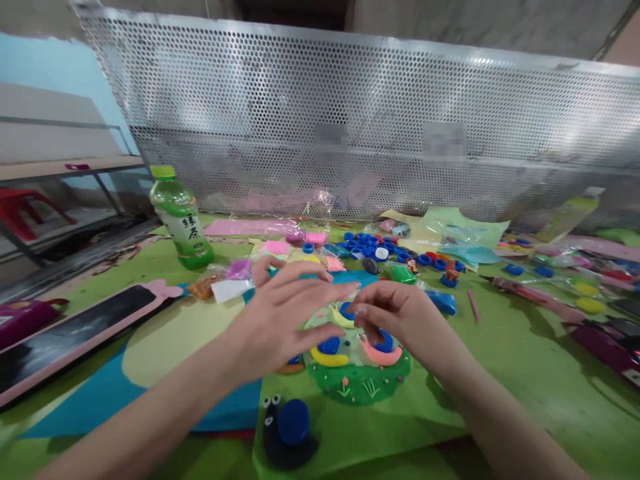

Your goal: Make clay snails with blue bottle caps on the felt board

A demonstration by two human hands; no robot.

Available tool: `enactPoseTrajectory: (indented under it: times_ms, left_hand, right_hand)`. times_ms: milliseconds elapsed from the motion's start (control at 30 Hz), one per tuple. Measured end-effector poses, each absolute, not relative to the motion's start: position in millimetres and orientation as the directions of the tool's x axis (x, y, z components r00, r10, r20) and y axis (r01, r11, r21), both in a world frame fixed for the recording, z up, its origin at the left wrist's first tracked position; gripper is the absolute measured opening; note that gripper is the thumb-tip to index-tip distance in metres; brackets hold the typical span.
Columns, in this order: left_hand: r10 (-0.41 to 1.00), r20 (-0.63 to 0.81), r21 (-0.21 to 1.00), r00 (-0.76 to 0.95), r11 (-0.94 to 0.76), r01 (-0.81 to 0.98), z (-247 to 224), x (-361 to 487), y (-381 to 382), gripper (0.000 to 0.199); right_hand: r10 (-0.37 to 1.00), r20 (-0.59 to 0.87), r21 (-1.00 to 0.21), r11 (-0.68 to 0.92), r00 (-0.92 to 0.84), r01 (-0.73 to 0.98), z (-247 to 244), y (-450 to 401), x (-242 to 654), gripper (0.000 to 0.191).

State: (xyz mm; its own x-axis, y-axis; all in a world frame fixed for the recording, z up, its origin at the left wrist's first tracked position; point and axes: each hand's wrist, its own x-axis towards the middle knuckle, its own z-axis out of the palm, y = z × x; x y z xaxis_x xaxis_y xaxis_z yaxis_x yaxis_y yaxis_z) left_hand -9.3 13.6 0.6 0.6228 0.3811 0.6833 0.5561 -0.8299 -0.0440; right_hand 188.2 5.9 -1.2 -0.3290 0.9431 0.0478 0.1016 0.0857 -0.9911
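Observation:
My left hand [285, 313] hovers over the craft picture with its fingers stretched out and apart. Close beside it, my right hand [403, 310] has thumb and fingers pinched together. Whatever may be between those fingertips is hidden or too small to name. Beneath both hands lies a clay picture with a green grass base [357, 387], small flowers and several snails. One is a yellow snail [330, 359] and another a pink snail [383, 355], each with a blue bottle cap as its shell. Nearer to me sits a black clay snail [290, 447] with white eyes and a blue cap.
A green tea bottle [183, 220] stands at the left, near a pink-cased phone [90, 333]. Blue bottle caps [367, 243] are heaped at the back before a perforated metal panel [300, 100]. A pink stick [473, 307] lies right. Blue paper [220, 407] lies left.

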Motion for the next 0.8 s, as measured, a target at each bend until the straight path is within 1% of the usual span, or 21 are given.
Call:
enactPoseTrajectory:
  times_ms: [67, 133, 233, 300, 333, 433, 533, 600, 633, 667, 733, 800]
  left_hand:
    - [0.336, 0.709, -0.022, 0.620, -0.868, 0.495, -4.2, -0.3, 4.8, 0.036]
    - [0.344, 0.730, 0.018, 0.590, -0.873, 0.487, -8.3, 4.8, 0.7, 0.033]
    - [0.436, 0.732, 0.093, 0.524, -0.826, 0.556, -11.0, 5.6, -0.1, 0.028]
    - [0.509, 0.713, 0.130, 0.483, -0.773, 0.622, -11.4, 3.7, 1.2, 0.031]
    - [0.528, 0.710, 0.129, 0.466, -0.748, 0.651, -11.5, 2.7, 2.0, 0.033]
    - [0.494, 0.744, 0.058, 0.450, -0.719, 0.693, -11.0, 1.0, 4.4, 0.035]
    - [0.448, 0.776, 0.004, 0.444, -0.708, 0.707, -9.2, 1.6, 5.0, 0.030]
    - [0.414, 0.787, -0.038, 0.458, -0.709, 0.704, -7.8, 2.2, 4.1, 0.027]
    - [0.381, 0.792, -0.077, 0.478, -0.714, 0.696, -7.3, 2.1, 3.6, 0.029]
    - [0.340, 0.796, -0.123, 0.500, -0.719, 0.684, -7.0, 1.8, 3.0, 0.033]
    - [0.254, 0.812, -0.206, 0.525, -0.717, 0.666, -7.1, 0.5, 2.2, 0.047]
    - [0.221, 0.821, -0.240, 0.527, -0.703, 0.669, -7.9, -0.9, 1.6, 0.061]
  right_hand:
    - [0.935, 0.059, -0.990, 0.099, -0.349, 0.098, -4.6, 4.0, 183.8, 0.023]
    - [0.926, 0.083, -0.987, 0.127, -0.369, 0.099, -10.0, 3.1, 180.4, 0.027]
    - [0.916, 0.137, -0.977, 0.187, -0.377, 0.098, -17.0, 2.4, 177.2, 0.029]
    - [0.917, 0.163, -0.970, 0.216, -0.364, 0.111, -18.0, 2.2, 176.6, 0.028]
    - [0.918, 0.172, -0.968, 0.225, -0.357, 0.111, -17.4, 2.1, 176.7, 0.026]
    - [0.925, 0.169, -0.972, 0.214, -0.341, 0.098, -12.9, 2.6, 178.3, 0.018]
    - [0.934, 0.129, -0.983, 0.166, -0.333, 0.085, -9.8, 3.3, 180.5, 0.011]
    - [0.930, 0.097, -0.990, 0.127, -0.355, 0.063, -9.7, 3.7, 181.6, 0.010]
    - [0.925, 0.085, -0.993, 0.111, -0.371, 0.050, -10.1, 3.9, 181.8, 0.010]
    - [0.919, 0.076, -0.994, 0.099, -0.388, 0.039, -10.6, 4.2, 181.8, 0.011]
    - [0.911, 0.078, -0.996, 0.093, -0.406, 0.016, -11.8, 5.3, 181.4, 0.012]
    - [0.915, 0.091, -0.996, 0.093, -0.393, -0.013, -12.7, 6.8, 180.6, 0.014]
